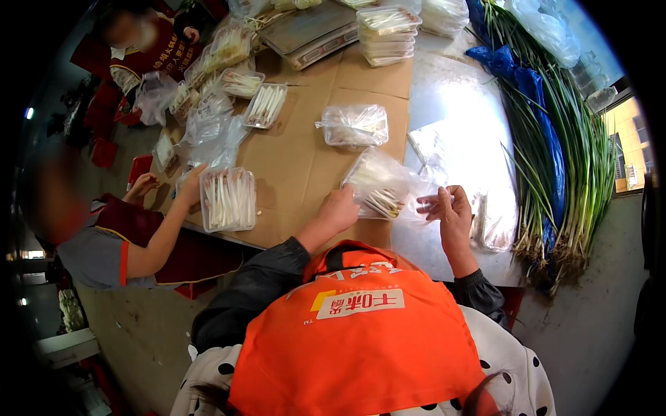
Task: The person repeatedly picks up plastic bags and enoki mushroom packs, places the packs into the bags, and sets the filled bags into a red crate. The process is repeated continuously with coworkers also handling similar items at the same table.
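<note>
In the head view a clear plastic tray of pale stalks [384, 200] lies at the table's front, partly inside a clear plastic bag [382, 165]. My left hand [339, 208] grips the left side of the tray and bag. Off the tray's right side, my right hand [448, 205] pinches the loose end of the bag between thumb and fingers. Just beyond sits a bagged tray [355, 126], its film gathered at the left. Flat plastic bags [442, 143] lie on the metal tabletop, and another wrapped tray [498, 221] rests right of my right hand.
Cardboard [302, 156] covers the table's left part. A co-worker's hand [192, 187] touches a filled tray [229, 200]. Stacked trays [387, 39] and a flat scale-like device [312, 31] stand at the back. Long green onions [572, 171] line the right edge. Another person [151, 47] is at back left.
</note>
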Tool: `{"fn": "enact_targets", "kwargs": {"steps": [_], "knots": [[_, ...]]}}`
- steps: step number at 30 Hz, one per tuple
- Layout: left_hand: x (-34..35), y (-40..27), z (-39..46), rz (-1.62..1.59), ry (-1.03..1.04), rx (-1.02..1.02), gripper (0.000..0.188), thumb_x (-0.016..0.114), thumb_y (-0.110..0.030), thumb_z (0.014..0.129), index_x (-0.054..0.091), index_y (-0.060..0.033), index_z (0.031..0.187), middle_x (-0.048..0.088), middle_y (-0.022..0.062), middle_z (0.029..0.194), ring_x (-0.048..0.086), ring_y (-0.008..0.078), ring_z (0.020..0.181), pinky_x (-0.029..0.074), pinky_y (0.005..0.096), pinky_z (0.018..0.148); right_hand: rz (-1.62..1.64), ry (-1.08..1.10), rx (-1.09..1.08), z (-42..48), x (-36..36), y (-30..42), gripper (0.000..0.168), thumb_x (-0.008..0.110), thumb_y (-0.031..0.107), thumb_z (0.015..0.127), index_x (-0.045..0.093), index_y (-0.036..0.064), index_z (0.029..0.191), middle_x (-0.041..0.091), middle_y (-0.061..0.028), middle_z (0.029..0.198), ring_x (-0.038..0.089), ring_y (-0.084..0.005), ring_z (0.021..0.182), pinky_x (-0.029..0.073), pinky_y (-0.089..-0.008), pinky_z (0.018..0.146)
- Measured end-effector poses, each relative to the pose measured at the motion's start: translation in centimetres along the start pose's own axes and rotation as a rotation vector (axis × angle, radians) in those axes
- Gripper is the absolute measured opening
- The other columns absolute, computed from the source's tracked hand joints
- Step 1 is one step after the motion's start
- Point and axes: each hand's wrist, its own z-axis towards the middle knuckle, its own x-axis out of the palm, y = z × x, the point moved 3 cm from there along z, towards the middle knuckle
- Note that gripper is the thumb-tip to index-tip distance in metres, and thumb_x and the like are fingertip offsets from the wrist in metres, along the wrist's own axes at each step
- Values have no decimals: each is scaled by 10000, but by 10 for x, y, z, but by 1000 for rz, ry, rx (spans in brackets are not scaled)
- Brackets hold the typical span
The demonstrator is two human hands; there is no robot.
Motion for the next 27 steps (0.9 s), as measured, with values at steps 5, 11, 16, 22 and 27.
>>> {"fn": "enact_targets", "kwargs": {"steps": [5, 11, 16, 22, 27], "knots": [[30, -2, 4, -1287, 454, -599, 244, 593, -181, 917, 561, 21, 1051, 675, 204, 883, 605, 167, 556, 419, 286, 409, 15, 44, 11, -4, -15, -17, 207, 538, 242, 989, 485, 52, 926, 699, -186, 965, 694, -201, 793, 515, -264, 629], [48, -2, 12, -1479, 418, -643, 214, 567, -174, 943, 573, 24, 1025, 677, 173, 860, 378, 76, 418, 322, 234, 379, 250, 215, 301, -5, -49, -74, 339, 516, 389, 983, 565, 55, 952, 687, -130, 1027, 657, -148, 845, 503, -263, 693], [50, 1, 11, -1495, 483, -530, 192, 547, -169, 954, 576, 21, 962, 679, 165, 873, 308, 42, 420, 262, 211, 379, 312, 33, 393, 21, -65, -114, 539, 436, 516, 982, 501, 18, 1178, 546, -187, 1286, 562, -261, 1119, 419, -367, 966], [32, -7, -2, -1632, 526, -572, 176, 551, -153, 957, 570, 17, 915, 680, 169, 906, 304, 40, 412, 259, 203, 378, 583, 340, 497, 54, -25, -106, 835, 325, 662, 943, 400, -53, 1367, 519, -173, 1332, 511, -297, 1207, 352, -386, 1070], [17, -19, -3, -1741, 507, -554, 180, 560, -142, 946, 585, 36, 956, 688, 174, 912, 318, 41, 415, 253, 200, 377, 219, 546, 165, 69, 13, -156, 677, 423, 576, 937, 463, 38, 1346, 538, -149, 1316, 549, -321, 1139, 440, -470, 972]]}}
